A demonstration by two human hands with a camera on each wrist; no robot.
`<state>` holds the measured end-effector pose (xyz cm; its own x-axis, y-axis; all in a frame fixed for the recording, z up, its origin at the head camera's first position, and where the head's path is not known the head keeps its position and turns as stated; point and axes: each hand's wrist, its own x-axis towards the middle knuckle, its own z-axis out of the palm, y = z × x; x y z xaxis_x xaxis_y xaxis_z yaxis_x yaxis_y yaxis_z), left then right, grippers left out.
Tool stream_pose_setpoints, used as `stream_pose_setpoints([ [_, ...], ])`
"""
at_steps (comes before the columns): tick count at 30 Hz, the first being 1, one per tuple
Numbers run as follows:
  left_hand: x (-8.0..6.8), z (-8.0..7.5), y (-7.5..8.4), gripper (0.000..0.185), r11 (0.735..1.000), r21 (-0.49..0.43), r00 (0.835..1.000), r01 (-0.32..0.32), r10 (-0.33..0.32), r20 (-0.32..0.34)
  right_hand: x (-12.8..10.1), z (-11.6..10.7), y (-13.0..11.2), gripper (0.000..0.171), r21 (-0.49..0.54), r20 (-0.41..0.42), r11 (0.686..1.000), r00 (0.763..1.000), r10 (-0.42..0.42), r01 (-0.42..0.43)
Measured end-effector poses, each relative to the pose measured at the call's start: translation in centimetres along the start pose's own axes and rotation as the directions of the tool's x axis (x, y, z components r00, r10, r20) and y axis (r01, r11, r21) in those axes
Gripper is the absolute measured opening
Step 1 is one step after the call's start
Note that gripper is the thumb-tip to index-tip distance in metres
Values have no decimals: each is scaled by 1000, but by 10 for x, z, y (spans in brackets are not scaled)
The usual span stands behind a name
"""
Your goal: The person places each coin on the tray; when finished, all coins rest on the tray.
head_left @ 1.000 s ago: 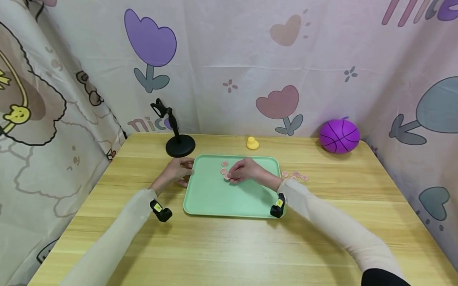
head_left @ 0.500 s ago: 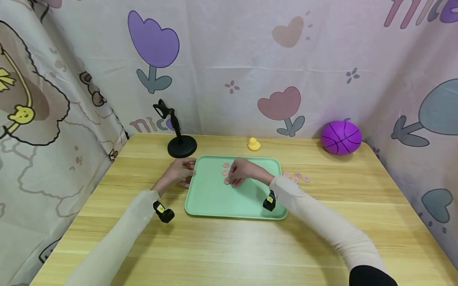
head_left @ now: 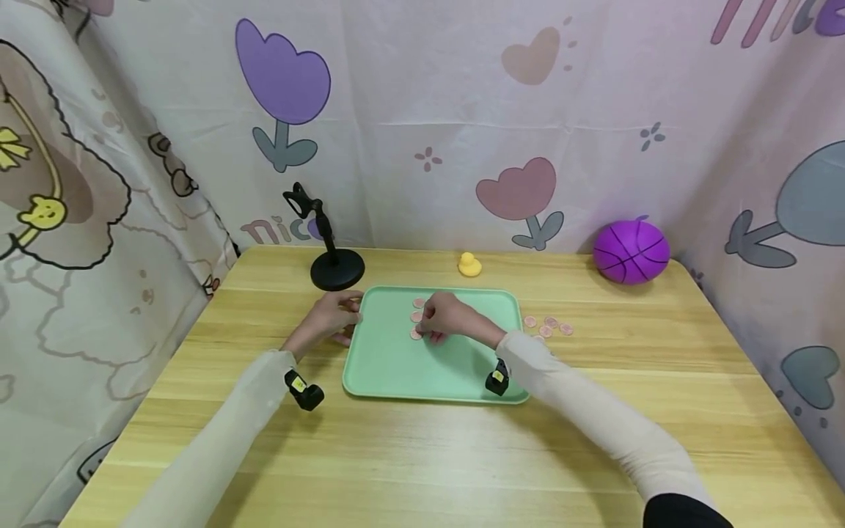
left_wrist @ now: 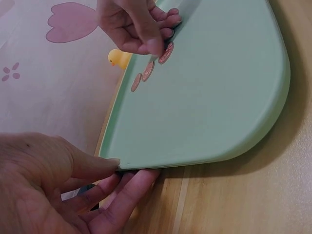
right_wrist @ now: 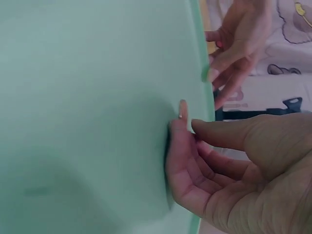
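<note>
3 coins (left_wrist: pixel 147 71) on green tray (head_left: pixel 409 374)

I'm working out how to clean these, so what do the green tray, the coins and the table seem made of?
Green tray: probably matte plastic, given its smooth surface and rounded rim. Coins: perhaps dull metal, given their copper tone and patterned faces. Table: satin wood or laminate, showing streaky grain.
</note>
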<state>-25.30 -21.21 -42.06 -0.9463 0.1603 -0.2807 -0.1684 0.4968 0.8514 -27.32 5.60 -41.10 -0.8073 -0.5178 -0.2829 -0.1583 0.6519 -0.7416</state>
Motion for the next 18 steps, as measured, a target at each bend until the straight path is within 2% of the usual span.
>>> stream_pose_setpoints([
  [12, 0, 1, -1, 61, 1000, -5, 1000, -19, 19, 1, -22, -47, 26, 10, 22, -43, 995, 995, -95, 96],
  [18, 1, 1, -1, 60, 1000, -2, 1000, -12, 12, 0, -39, -66, 46, 16, 46, -123, 992, 986, -112, 119],
])
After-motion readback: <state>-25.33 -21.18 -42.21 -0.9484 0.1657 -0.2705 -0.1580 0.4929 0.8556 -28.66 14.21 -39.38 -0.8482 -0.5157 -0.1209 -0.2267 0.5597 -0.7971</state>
